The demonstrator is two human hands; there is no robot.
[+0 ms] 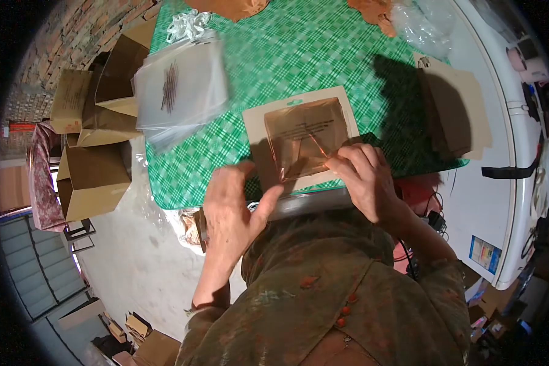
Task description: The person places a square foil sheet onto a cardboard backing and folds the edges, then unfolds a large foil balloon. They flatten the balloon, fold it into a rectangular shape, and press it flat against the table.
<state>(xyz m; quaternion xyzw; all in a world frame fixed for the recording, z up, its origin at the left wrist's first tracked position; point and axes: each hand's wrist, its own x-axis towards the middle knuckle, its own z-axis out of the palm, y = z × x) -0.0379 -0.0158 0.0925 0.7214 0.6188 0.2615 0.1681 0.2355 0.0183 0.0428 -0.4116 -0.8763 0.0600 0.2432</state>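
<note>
A flat beige card package (pixel 256 131) with a hang hole at its top lies tilted at the front edge of the table. Its wide window shows a shiny copper-coloured packet (pixel 305 137) with a few lines of dark print. My right hand (pixel 366 180) has thumb and fingertips pressed together at the packet's lower right corner. Beside the package's lower left corner is my left hand (pixel 229 204), its thumb spread from the fingers and nothing visible in it. Below the package, a strip of clear plastic (pixel 311 205) shows at the table edge, partly behind my hands.
A green checked cloth covers the table (pixel 280 55). A stack of clear plastic bags (pixel 189 85) lies at left, flat card pieces (pixel 470 110) at right. Copper-coloured sheets (pixel 238 7) lie at the far edge. Open cardboard boxes (pixel 97 177) stand left; a white appliance (pixel 494 201) is at right.
</note>
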